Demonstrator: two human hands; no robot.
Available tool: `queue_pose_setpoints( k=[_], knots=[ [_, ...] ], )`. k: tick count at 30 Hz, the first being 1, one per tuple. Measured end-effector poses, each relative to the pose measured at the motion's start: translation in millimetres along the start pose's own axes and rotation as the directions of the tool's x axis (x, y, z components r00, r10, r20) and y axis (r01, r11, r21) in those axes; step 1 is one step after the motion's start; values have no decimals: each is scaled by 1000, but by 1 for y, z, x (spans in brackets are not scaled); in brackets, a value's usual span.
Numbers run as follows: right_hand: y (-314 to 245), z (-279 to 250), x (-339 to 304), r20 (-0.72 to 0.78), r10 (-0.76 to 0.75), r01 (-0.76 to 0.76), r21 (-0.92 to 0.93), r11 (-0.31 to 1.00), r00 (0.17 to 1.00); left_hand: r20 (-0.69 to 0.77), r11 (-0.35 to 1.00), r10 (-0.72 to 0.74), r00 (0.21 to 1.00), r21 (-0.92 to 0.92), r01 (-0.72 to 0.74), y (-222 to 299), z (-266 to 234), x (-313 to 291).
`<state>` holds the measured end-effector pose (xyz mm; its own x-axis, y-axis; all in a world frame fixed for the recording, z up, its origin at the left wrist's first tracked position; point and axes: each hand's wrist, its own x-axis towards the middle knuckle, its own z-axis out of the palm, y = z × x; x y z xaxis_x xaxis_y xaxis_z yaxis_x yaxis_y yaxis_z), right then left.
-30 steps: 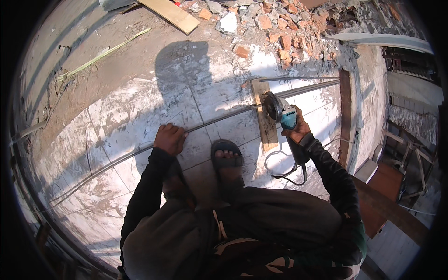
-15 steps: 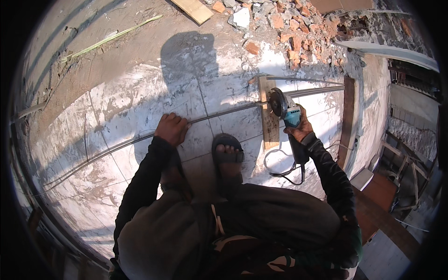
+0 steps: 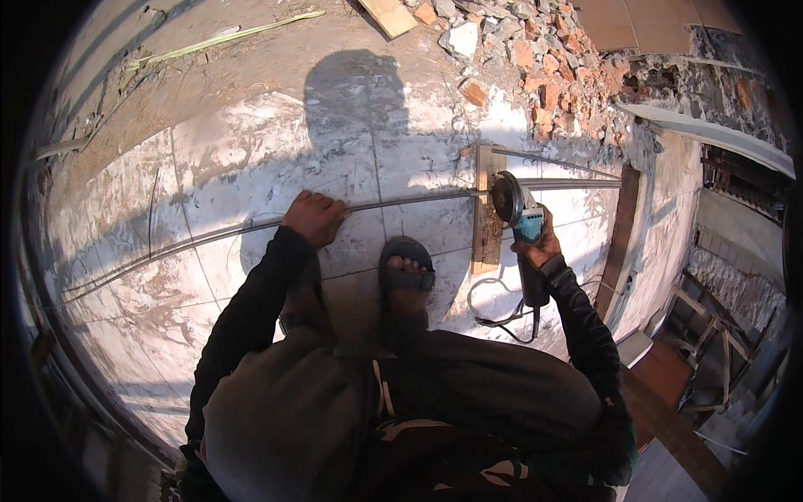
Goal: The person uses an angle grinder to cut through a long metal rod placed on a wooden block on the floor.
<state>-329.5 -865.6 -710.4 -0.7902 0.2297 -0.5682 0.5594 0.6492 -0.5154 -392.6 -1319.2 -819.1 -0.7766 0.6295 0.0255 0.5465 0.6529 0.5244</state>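
My left hand (image 3: pixel 314 219) is closed around long thin metal rods (image 3: pixel 418 200) that run across the floor from the left side to the right. In my right hand (image 3: pixel 544 241) is a teal and black angle grinder (image 3: pixel 529 222), held by its body. Its dark round disc (image 3: pixel 505 197) stands upright over a wooden board (image 3: pixel 486 243), at the point where the rods cross it. Whether the disc touches the rods I cannot tell. The grinder's black cord (image 3: pixel 510 325) trails in loops beside its handle.
Broken bricks and rubble (image 3: pixel 544 84) lie heaped at the far right. A loose plank (image 3: pixel 389 17) is at the far edge, near a pale green strip (image 3: pixel 226 38). At the right a brown beam (image 3: pixel 617 243) borders the tiled floor (image 3: pixel 251 184). My sandalled foot (image 3: pixel 407 272) is close to the rods.
The whole view has turned and shifted slightly. My left hand stays on the rods, and the grinder stays over the wooden board with little visible movement.
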Motion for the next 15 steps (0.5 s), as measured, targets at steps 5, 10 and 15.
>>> queue_pose_setpoints(
  k=[5,10,15],
  knots=[
    [8,0,-2,15,-75,74,25,997,997,7,1000,0,1000,7,0,-1,2,0],
    [0,0,-3,32,-26,24,55,998,999,-7,999,3,1000,39,-3,-2,5,-1],
    [4,1,-3,25,-29,27,81,996,999,2,998,-6,1000,57,6,0,5,0]
  ],
)
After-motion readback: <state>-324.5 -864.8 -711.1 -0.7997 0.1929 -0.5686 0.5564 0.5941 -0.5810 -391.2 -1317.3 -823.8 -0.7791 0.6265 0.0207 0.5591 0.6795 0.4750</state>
